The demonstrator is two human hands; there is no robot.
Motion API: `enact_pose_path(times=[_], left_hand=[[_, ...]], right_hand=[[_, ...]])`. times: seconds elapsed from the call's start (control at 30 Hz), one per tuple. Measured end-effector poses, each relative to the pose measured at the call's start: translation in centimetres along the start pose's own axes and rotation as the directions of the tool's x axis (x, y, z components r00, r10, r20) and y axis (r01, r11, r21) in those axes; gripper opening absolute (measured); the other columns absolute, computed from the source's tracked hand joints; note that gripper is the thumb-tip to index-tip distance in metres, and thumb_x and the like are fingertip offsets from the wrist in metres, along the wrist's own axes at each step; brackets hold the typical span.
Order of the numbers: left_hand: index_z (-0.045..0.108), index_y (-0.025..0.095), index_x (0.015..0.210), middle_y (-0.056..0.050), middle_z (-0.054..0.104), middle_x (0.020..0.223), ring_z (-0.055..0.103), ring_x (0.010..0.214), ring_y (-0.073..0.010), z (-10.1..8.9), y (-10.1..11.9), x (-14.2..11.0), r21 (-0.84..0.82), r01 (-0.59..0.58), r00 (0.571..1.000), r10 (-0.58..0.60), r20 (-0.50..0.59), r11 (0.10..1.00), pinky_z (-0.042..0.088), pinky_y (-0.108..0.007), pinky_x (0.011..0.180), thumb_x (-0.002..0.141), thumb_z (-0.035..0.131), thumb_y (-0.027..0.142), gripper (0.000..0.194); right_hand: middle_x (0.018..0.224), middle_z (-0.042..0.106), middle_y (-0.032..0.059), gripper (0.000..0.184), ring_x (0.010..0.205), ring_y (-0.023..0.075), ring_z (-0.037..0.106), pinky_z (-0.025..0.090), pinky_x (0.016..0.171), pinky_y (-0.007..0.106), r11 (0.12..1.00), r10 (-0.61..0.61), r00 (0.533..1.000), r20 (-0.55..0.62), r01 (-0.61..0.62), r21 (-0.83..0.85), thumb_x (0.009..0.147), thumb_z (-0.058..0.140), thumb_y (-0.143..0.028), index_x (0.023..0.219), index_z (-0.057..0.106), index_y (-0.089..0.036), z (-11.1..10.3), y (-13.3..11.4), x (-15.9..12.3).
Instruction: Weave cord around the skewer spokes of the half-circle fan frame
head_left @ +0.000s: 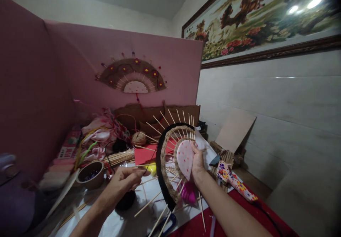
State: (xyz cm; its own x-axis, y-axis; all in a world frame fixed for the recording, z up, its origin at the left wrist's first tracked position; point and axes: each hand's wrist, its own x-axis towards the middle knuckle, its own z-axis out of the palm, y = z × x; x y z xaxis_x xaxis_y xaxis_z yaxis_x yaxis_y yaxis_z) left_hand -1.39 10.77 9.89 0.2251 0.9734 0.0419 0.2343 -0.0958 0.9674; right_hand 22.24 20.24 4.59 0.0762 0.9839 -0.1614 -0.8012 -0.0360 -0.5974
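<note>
Right hand (197, 163) clasps our half-woven fan frame (174, 159), skewers bare at twelve o'clock; left hand (125, 181) pinches black cord (151, 159); weaving unfinished.

Head view — forward-down, close over hands (198, 162)

Centre frame, the half-woven fan (173, 162) stands on edge over the table (119, 222), right hand (198, 164) at its right side, left hand (125, 182) lower left of it. Bowl (90, 174) far left; twine ball (139, 138) behind; finished fan (132, 75) on the backboard above.
</note>
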Motion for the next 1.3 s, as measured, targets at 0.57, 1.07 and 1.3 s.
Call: enact_pose_path(times=[0.57, 1.07, 1.3], left_hand=[[0.069, 0.028, 0.082, -0.002, 0.07, 0.076, 0.063, 0.064, -0.0194, 0.3, -0.9, -0.6, 0.98, -0.058, 0.852, 0.521, -0.051, 0.19, 0.037, -0.028, 0.053, 0.085, 0.042, 0.036, 0.028], [0.065, 0.021, 0.079, -0.001, 0.061, 0.06, 0.057, 0.055, -0.0149, 2.6, -1.3, -0.4, 0.961, -0.277, 0.735, 0.644, 0.213, -0.002, 0.037, -0.026, 0.051, 0.081, 0.048, 0.016, 0.018], [0.07, 0.03, 0.083, 0.0, 0.063, 0.062, 0.058, 0.055, -0.0155, 1.3, -0.1, -0.9, 0.94, -0.243, 0.845, 0.528, 0.083, 0.24, 0.035, -0.026, 0.052, 0.083, 0.047, 0.035, 0.023]], right_hand=[[0.063, 0.07, 0.0058, 0.027, 0.057, 0.0216, 0.065, 0.053, 0.058, 0.035, 0.998, -0.024, 0.998, -0.056, 0.027, 0.048, 0.078, 0.053, -0.042, 0.071, 0.062, -0.017, 0.4, -0.5, 0.1], [0.064, 0.07, 0.0024, 0.022, 0.059, 0.0197, 0.065, 0.052, 0.061, 0.034, 0.989, -0.114, 0.983, -0.146, 0.126, 0.072, 0.077, 0.055, -0.039, 0.074, 0.061, -0.017, 0.4, -0.6, 0.3], [0.065, 0.07, -0.0008, 0.021, 0.059, 0.0175, 0.065, 0.052, 0.061, 0.031, 0.984, -0.162, 0.975, -0.153, 0.171, 0.05, 0.073, 0.057, -0.039, 0.079, 0.061, -0.019, -0.9, -0.7, 1.7]])
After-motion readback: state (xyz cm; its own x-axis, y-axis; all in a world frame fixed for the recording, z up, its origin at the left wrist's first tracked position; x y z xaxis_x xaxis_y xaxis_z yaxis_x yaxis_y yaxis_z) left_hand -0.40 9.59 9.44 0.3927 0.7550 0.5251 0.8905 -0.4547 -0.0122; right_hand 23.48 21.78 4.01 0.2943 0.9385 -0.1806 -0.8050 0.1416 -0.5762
